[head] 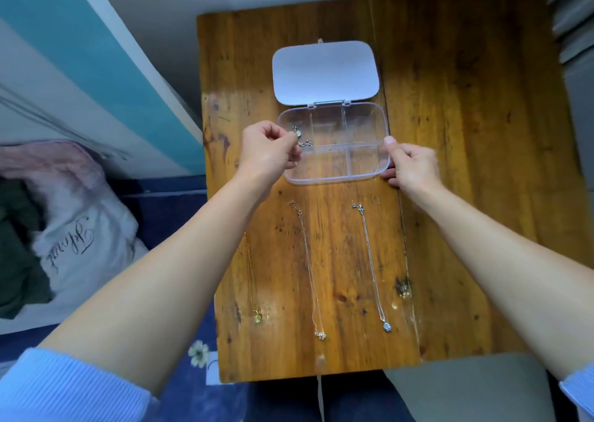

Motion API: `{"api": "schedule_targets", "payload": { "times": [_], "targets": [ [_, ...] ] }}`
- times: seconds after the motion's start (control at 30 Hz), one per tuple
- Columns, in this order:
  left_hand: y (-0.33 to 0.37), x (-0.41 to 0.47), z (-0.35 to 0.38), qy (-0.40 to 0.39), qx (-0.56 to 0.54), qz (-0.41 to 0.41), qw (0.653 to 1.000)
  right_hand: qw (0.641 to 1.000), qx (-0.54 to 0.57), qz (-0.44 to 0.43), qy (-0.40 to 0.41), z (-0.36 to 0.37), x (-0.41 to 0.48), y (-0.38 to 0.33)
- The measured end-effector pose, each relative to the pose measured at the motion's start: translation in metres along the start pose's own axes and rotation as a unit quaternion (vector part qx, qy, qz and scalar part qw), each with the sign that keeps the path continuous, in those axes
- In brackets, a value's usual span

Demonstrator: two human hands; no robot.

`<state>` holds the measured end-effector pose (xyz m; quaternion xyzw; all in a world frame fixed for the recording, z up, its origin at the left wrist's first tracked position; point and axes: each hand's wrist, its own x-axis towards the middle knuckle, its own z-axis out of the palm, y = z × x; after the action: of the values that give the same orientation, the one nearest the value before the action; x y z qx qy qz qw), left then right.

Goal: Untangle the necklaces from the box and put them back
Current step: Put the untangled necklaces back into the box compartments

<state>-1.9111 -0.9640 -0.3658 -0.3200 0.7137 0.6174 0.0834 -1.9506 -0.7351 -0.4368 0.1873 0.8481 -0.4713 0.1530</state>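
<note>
Head view: left hand seemingly pinching necklace.

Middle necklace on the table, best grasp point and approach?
Pinch the middle necklace at its clasp end, coming from above. It lies straight and flat on the table, and that chunkier end sits clear of the neighbouring chains, nearest the box.

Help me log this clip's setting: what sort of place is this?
Probably a bedroom at home. A small wooden table stands beside what looks like a bed: a pillow with script lettering, a dark blue floral sheet and striped bedding.
</note>
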Motion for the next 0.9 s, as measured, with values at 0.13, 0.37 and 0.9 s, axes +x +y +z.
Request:
{"api": "schedule_targets", "payload": {
  "times": [0.13,0.37,0.9],
  "targets": [
    [-0.008,0.006,0.004,0.011,0.072,0.035,0.997,1.000,-0.004,-0.012,-0.002,0.000,-0.001,0.001],
    [-0.015,0.005,-0.007,0.004,0.119,0.094,0.988,1.000,-0.009,-0.013,0.000,-0.001,-0.003,-0.001],
    [-0.159,-0.051,-0.121,0.159,0.166,-0.083,0.970,0.949,-0.209,-0.231,0.036,0.064,-0.108,-0.018]
  ]
}}
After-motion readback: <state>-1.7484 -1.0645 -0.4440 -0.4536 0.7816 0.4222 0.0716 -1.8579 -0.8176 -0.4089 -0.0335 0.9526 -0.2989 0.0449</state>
